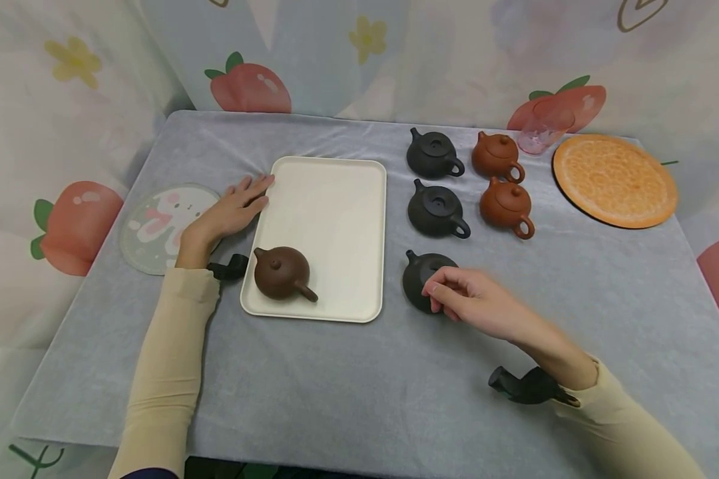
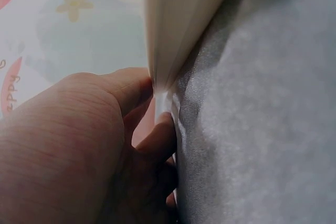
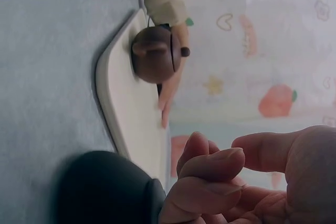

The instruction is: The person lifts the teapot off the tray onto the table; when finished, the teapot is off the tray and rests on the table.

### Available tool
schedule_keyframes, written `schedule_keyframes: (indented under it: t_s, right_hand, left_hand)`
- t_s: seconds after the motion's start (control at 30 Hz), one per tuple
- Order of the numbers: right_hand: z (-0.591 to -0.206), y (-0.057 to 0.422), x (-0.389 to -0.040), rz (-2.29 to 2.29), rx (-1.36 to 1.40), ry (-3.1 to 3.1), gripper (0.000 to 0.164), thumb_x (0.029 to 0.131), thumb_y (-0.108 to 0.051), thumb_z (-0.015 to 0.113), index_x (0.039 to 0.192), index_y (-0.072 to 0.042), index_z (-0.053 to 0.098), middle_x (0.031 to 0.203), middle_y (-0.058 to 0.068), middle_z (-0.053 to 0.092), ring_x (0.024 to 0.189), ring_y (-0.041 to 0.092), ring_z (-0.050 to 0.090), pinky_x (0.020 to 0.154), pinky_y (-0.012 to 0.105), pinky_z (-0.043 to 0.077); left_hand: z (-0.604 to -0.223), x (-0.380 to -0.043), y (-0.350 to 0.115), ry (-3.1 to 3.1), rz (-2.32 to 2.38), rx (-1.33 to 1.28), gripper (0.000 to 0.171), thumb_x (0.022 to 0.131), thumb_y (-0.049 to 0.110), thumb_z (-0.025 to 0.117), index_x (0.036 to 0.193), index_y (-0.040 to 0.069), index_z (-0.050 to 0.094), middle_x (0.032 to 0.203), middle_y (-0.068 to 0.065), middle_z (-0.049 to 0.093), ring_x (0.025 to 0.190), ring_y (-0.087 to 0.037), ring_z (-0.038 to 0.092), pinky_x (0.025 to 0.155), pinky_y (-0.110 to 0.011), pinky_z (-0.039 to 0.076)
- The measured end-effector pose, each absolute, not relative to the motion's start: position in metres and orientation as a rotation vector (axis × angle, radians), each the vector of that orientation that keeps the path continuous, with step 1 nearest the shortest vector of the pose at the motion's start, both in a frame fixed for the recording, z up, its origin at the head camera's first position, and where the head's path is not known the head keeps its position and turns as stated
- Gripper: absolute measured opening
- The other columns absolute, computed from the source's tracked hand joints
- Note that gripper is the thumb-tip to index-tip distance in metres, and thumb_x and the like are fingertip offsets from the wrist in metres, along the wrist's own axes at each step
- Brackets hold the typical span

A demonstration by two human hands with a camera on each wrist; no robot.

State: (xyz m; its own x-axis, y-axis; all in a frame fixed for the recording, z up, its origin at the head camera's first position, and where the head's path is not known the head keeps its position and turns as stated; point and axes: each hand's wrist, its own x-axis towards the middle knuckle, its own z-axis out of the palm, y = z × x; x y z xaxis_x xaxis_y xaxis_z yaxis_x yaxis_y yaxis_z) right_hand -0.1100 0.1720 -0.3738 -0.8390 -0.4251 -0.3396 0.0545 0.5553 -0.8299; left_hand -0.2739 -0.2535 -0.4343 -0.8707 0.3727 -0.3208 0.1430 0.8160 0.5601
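Observation:
My left hand (image 1: 230,211) rests on the left side of a cream rectangular tray (image 1: 335,219), fingers stretched across its rim. In the left wrist view, fingertips touch the tray wall (image 2: 170,30). A dark brown teapot (image 1: 281,271) stands upright on the tray's near left part. My right hand (image 1: 479,299) is over a black teapot (image 1: 418,276) right of the tray, hiding its handle side. In the right wrist view, the fingers are loosely curled beside the black teapot's lid (image 3: 153,200), with nothing visible between thumb and fingers.
Behind stand two more black teapots (image 1: 433,154) and two reddish-brown teapots (image 1: 506,205). At the back right are a clear pinkish glass (image 1: 536,136) and a round orange mat (image 1: 614,181). A round rabbit-print mat (image 1: 150,229) lies at left on the grey cloth (image 1: 311,392).

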Motion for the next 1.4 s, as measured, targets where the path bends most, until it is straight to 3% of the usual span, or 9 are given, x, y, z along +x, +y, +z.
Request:
schedule_keyframes:
  t_s: [0.3,0.73,1.4]
  right_hand:
    - [-0.382,0.153,-0.114,-1.235,-0.394,2.244,0.024,0.100,-0.024,0.055,0.092,-0.004,0.065,0.068,0.007,0.056,0.056,0.011,0.046,0.050,0.024,0.036]
    - [-0.391,0.129,-0.123,-1.197,-0.463,2.254,0.023,0.100,-0.021,0.055,0.089,-0.004,0.066,0.069,0.005,0.058,0.057,0.014,0.050,0.054,0.025,0.042]
    - [-0.402,0.097,-0.130,-1.190,-0.485,2.178,0.024,0.101,-0.022,0.052,0.091,-0.005,0.067,0.073,0.007,0.062,0.056,0.013,0.047,0.053,0.025,0.038]
  left_hand:
    - [-0.436,-0.274,-0.256,2.578,0.753,0.402,0.059,0.106,0.045,0.029,0.159,0.027,0.009,0.165,-0.007,0.003,0.151,-0.030,-0.013,0.120,-0.051,-0.009]
    - [-0.435,-0.273,-0.255,2.577,0.747,0.374,0.060,0.105,0.049,0.029,0.158,0.029,0.009,0.165,-0.005,0.002,0.150,-0.031,-0.014,0.120,-0.055,-0.007]
    - [-0.435,-0.275,-0.253,2.582,0.750,0.392,0.060,0.106,0.047,0.029,0.159,0.026,0.009,0.165,-0.007,0.004,0.151,-0.031,-0.012,0.120,-0.053,-0.008]
